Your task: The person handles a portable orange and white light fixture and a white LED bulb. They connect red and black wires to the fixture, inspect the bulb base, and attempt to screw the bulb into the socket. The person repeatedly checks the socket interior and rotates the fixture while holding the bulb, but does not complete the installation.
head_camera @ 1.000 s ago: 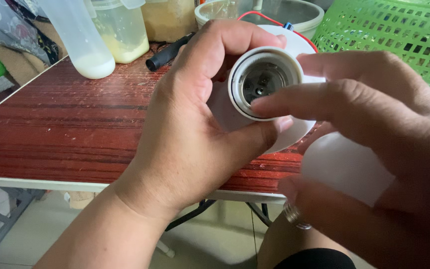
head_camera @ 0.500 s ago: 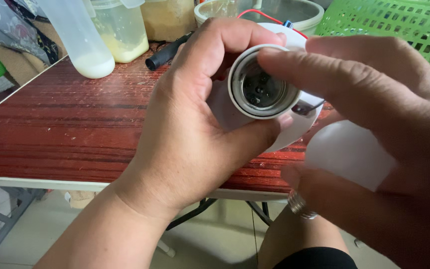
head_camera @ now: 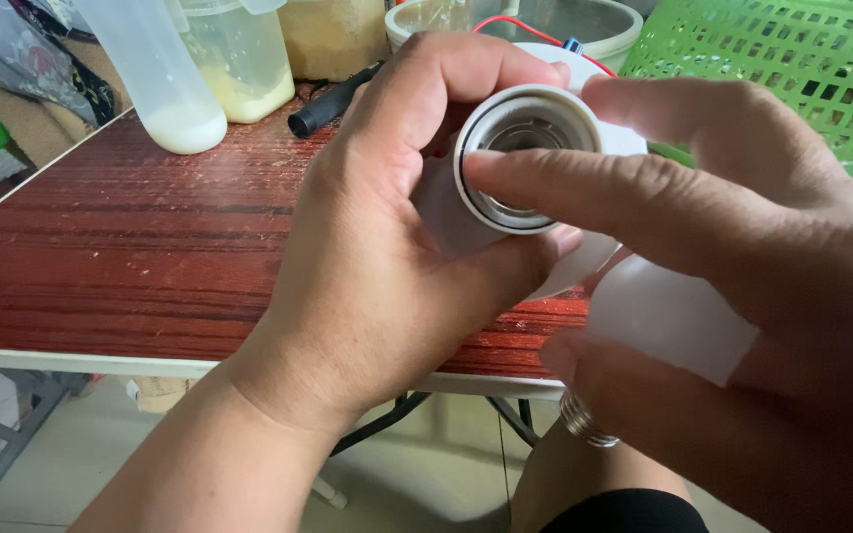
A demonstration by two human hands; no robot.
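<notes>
Head view: my left hand [head_camera: 387,257] wraps the white lamp socket [head_camera: 525,158] above the wooden surface [head_camera: 120,266], opening toward me. My right hand [head_camera: 742,296], at 3 o'clock, lays a forefinger across its rim, palming a white bulb dome [head_camera: 668,316].

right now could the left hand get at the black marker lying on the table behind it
Probably not as things stand. The left hand is wrapped around the white lamp socket, so its fingers are taken. The black marker lies uncovered on the red table just beyond the knuckles; the way is free once the hand lets go.
</notes>
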